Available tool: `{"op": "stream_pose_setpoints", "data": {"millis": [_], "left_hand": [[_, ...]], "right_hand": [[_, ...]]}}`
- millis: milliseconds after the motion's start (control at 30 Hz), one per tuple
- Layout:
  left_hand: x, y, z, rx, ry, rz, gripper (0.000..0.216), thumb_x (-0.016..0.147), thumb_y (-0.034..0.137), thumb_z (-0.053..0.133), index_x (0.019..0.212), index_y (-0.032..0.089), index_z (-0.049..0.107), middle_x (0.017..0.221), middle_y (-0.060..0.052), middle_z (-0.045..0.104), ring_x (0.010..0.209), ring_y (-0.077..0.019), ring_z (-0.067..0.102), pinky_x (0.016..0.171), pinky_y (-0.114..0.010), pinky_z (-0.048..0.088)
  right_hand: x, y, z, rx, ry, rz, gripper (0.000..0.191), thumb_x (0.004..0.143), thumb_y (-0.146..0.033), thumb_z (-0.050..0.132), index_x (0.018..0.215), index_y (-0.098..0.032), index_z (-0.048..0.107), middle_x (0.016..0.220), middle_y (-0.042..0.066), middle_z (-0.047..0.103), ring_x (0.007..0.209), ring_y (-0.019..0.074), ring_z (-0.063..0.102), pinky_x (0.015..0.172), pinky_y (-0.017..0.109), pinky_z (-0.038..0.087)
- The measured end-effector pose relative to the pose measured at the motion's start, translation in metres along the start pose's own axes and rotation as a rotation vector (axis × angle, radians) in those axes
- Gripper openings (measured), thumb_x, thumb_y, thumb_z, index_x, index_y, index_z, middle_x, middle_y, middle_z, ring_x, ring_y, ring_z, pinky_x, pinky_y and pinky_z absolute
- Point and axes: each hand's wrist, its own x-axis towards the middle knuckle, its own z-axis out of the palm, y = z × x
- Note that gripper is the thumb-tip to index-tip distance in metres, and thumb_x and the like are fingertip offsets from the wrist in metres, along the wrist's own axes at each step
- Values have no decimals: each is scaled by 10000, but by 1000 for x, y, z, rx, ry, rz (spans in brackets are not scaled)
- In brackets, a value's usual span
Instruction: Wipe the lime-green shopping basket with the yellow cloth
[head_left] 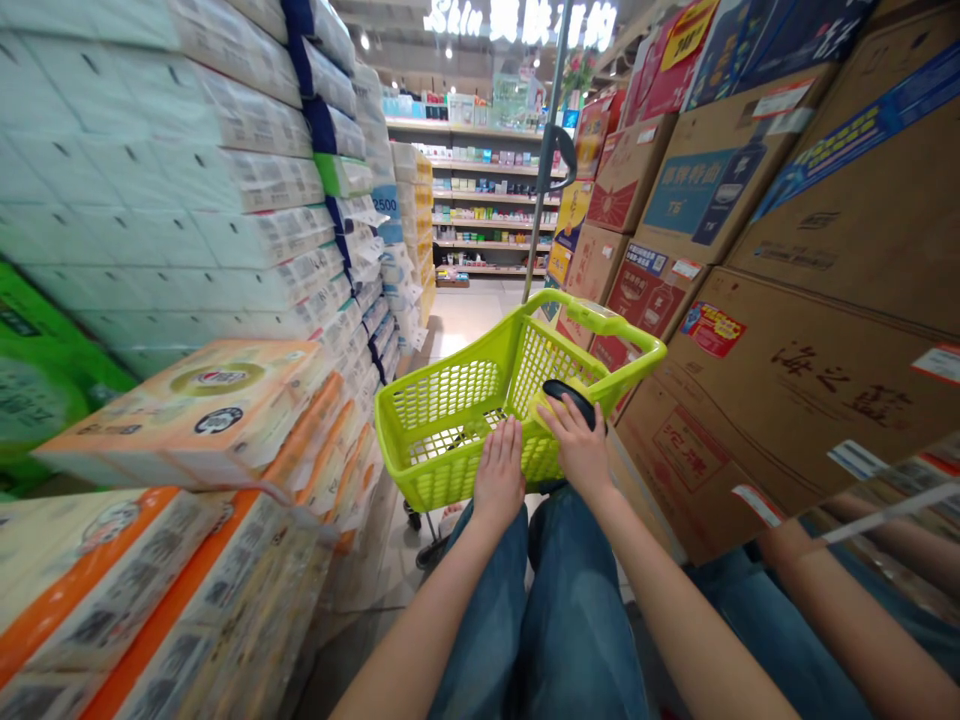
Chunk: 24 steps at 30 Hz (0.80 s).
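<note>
A lime-green shopping basket cart point(427, 487) with a lattice of holes stands in front of my knees. My left hand point(501, 478) lies on its near rim, fingers stretched out and nothing visible in them. Over at the cart's right side, my right hand point(581, 445) grips an oval thing point(571, 395) with a black top and a yellow underside; its kind is not clear. The fingers wrap over the black top, and the yellow part rests against the cart's near wall. Some small dark shapes on the cart's floor are too unclear to name.
Tissue packs point(247, 230) rise in tall stacks on the left, with orange packs point(202, 385) lower down. Cardboard cartons point(750, 400) line the right side. A metal pole point(551, 100) stands beyond the cart. Stocked shelves point(487, 200) fill the far end above a tiled floor.
</note>
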Motion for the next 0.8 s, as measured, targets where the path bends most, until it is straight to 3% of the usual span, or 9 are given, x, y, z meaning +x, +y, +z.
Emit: {"op": "stream_pose_setpoints", "data": {"millis": [133,233,333,500,600,700,800], "left_hand": [[0,0,-1,-17,-4,12,911,754,145,511,1561,73,95,1636,-122,215,1516,-262,168,1233,-420,207],[-1,-1,2,-38,13,5,935,746,138,513,1565,83,65,1635,-122,217,1517,-264,165,1233,-434,210],[-1,0,4,-41,22,3,940,745,133,513,1565,84,57,1635,-124,216,1517,-269,163,1234,-445,208],[0,-2,4,-22,5,18,874,773,131,490,1557,63,112,1630,-133,227,1516,-264,170,1234,-442,206],[0,-4,3,-15,-3,16,835,792,122,460,1556,67,128,1622,-138,249,1513,-255,185,1233,-437,207],[0,-5,3,-21,-8,25,833,788,118,452,1554,62,130,1628,-129,237,1518,-252,165,1238,-441,185],[0,-4,2,-32,-13,40,832,777,103,453,1549,52,147,1630,-130,230,1520,-257,152,1240,-439,179]], "right_hand": [[19,64,-15,-109,37,195,690,762,-27,447,1391,-304,510,1523,11,465,1453,219,308,1187,586,28],[27,78,-15,-141,47,310,668,768,-40,435,1382,-289,520,1539,4,441,1465,209,280,1188,573,59],[23,52,-5,-114,73,343,678,765,-32,420,1397,-260,512,1551,22,423,1485,213,235,1188,559,82],[3,-25,19,21,68,232,664,801,-18,392,1409,-260,502,1531,36,453,1485,224,249,1186,564,93],[-6,-57,24,85,45,197,628,845,-32,374,1417,-259,496,1540,37,439,1487,227,248,1185,548,128],[-12,-66,21,84,24,170,627,868,-40,362,1445,-265,458,1559,37,408,1490,224,242,1183,559,133],[-13,-51,13,52,-7,85,643,869,-28,365,1453,-286,440,1554,30,416,1480,216,268,1182,586,107]]}}
